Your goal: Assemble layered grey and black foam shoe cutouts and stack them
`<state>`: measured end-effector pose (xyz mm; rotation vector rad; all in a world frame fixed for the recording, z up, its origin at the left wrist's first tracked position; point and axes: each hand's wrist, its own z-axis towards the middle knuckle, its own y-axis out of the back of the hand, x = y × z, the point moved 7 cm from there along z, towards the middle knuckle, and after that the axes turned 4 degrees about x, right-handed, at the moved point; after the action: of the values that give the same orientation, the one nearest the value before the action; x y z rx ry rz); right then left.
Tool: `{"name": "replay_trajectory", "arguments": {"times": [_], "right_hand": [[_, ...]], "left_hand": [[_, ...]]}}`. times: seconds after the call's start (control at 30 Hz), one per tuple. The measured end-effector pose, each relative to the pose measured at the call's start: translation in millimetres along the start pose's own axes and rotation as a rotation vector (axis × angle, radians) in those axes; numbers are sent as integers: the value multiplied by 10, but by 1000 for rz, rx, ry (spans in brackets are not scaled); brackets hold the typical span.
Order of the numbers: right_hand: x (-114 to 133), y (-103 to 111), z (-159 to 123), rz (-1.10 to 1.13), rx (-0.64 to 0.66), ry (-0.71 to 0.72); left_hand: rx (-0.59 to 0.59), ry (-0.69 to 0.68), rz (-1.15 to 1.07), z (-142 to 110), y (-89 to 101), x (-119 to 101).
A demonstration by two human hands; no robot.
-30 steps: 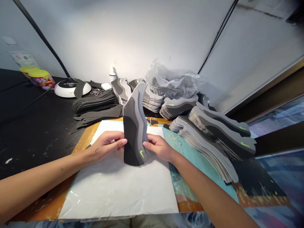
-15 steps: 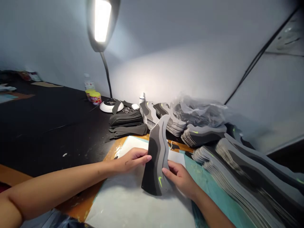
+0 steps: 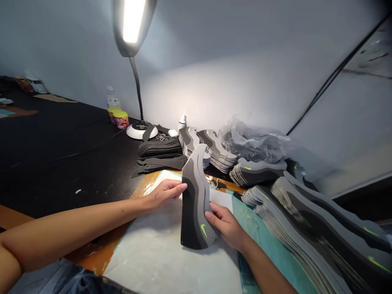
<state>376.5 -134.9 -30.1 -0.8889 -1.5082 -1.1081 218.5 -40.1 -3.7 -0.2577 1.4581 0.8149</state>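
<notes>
Both hands hold up a layered grey foam panel with a neon swoosh, standing upright over a white sheet; from here it's hard to say whether its lower edge touches the sheet. The left hand grips the panel's left edge with its fingers together, and the right hand closes on its right side by the swoosh. Stacked panels lie to the right, with more stacks ahead beside a plastic bag, on a black table beneath a lit lamp.
</notes>
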Motion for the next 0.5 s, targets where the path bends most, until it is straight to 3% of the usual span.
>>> {"name": "replay_trajectory", "arguments": {"times": [0.27,0.5], "right_hand": [[-16,1,5,32,7,5],[6,3,19,38,0,28]], "left_hand": [[16,19,40,-39,-10,-12],[-43,-10,56,-10,49,42]]}}
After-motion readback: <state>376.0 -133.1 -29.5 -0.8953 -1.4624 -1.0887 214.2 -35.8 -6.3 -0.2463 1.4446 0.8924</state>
